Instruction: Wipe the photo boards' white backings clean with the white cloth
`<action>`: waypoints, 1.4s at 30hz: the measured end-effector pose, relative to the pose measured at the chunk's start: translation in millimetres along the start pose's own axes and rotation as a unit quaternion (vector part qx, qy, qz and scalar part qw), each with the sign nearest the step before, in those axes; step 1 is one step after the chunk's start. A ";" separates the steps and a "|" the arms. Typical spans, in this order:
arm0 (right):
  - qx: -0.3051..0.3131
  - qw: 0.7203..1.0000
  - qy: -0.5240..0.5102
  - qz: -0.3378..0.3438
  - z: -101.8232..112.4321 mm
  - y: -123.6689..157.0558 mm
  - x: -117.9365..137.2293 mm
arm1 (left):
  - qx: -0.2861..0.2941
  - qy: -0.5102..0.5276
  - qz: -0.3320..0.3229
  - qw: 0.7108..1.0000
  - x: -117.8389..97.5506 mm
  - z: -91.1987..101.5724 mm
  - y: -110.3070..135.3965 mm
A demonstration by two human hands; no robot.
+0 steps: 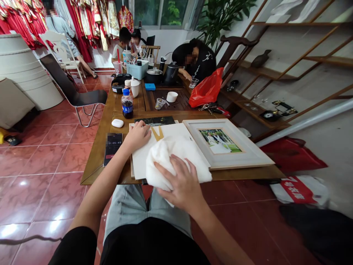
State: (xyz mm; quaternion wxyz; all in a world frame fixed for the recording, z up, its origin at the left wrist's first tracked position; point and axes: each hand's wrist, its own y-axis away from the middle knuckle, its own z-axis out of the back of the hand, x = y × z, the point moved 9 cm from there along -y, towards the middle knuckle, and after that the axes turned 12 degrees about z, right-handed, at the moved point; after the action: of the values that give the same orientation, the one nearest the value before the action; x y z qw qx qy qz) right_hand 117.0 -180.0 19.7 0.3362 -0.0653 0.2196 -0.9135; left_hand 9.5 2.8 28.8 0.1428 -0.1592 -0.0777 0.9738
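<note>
A bunched white cloth point(165, 154) lies on a flat white board point(140, 162) at the table's near edge. My right hand point(180, 180) grips the cloth from above, its fingers bent over the folds. On the board's upper left part rests my left hand point(139, 133), palm down with nothing held. Beside its fingers a gold mark point(157, 133) shows on the board; the cloth hides much of the surface. Touching or close to the board's right side is a white picture frame point(194, 145) with a photo point(219, 140) of people outdoors.
Left of the board lie a phone point(113, 145) and a white earbud case point(117, 123). A blue-capped bottle point(127, 105) stands behind them. Farther back are a small white cup point(172, 96), a red plastic bag point(208, 90) and a person leaning on the table point(96, 158). Shelves stand right.
</note>
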 end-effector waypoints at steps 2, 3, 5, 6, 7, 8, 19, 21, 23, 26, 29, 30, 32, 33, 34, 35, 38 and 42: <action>-0.002 0.999 0.025 -0.027 4.7 13.3 -16.6 | 0.002 0.000 0.000 1.000 0.3 -0.2 -0.5; -0.004 0.999 0.035 -0.042 7.1 19.2 -24.5 | 0.004 0.000 0.001 1.000 0.5 -0.2 -0.7; -0.007 0.997 0.048 -0.062 11.6 27.7 -36.8 | 0.007 -0.001 0.001 1.000 0.4 -0.1 -0.7; -0.009 0.997 0.050 -0.066 13.5 29.8 -40.7 | 0.008 -0.001 0.001 1.000 0.2 0.1 -0.6; -0.008 0.997 0.050 -0.066 14.8 30.4 -43.4 | 0.008 -0.001 0.000 1.000 0.0 0.4 -0.3; -0.006 0.997 0.049 -0.065 15.5 29.6 -45.4 | 0.008 -0.001 0.000 1.000 -0.1 0.7 -0.1; 0.066 0.994 -0.019 -0.085 -7.3 -26.4 -102.2 | 0.007 -0.007 -0.007 1.000 -1.0 0.9 0.3; 0.070 0.992 -0.022 -0.105 -14.2 -40.4 -119.6 | 0.007 -0.004 -0.007 1.000 -0.7 1.2 0.3; 0.077 0.989 -0.031 -0.120 -22.3 -53.8 -133.8 | 0.010 -0.002 -0.005 1.000 -0.1 0.8 0.3; 0.090 0.987 -0.039 -0.128 -33.5 -70.4 -146.1 | 0.012 -0.001 -0.006 1.000 -0.1 0.7 0.6; 0.092 0.987 -0.039 -0.127 -40.5 -81.6 -148.2 | 0.008 -0.001 -0.008 1.000 -0.7 1.8 1.3; 0.092 0.987 -0.040 -0.125 -42.0 -84.3 -147.2 | 0.008 -0.002 -0.008 1.000 -1.0 2.0 1.6; 0.095 0.987 -0.041 -0.121 -44.4 -88.8 -144.2 | 0.008 -0.006 -0.008 1.000 -1.6 2.4 2.0; 0.097 0.987 -0.042 -0.119 -45.2 -90.7 -142.6 | 0.009 -0.007 -0.007 1.000 -1.8 2.5 2.1; 0.100 0.987 -0.044 -0.118 -45.8 -92.6 -141.1 | 0.010 -0.008 -0.007 1.000 -2.0 2.4 2.0; 0.104 0.987 -0.046 -0.117 -46.3 -94.3 -139.8 | 0.010 -0.008 -0.008 1.000 -2.2 2.3 1.9; 0.111 0.987 -0.056 -0.105 -47.1 -99.8 -135.6 | 0.008 -0.010 -0.015 1.000 -3.6 1.9 1.2; 0.109 0.989 -0.062 -0.076 -45.8 -104.8 -131.5 | 0.004 -0.019 -0.015 1.000 -4.4 1.0 -0.2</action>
State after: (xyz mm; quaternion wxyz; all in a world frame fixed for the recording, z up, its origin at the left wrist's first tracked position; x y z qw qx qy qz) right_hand 144.0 -8.1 29.1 0.2837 -0.1016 0.0914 -0.9491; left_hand 13.2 1.6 31.0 0.1562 -0.1386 -0.0787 0.9748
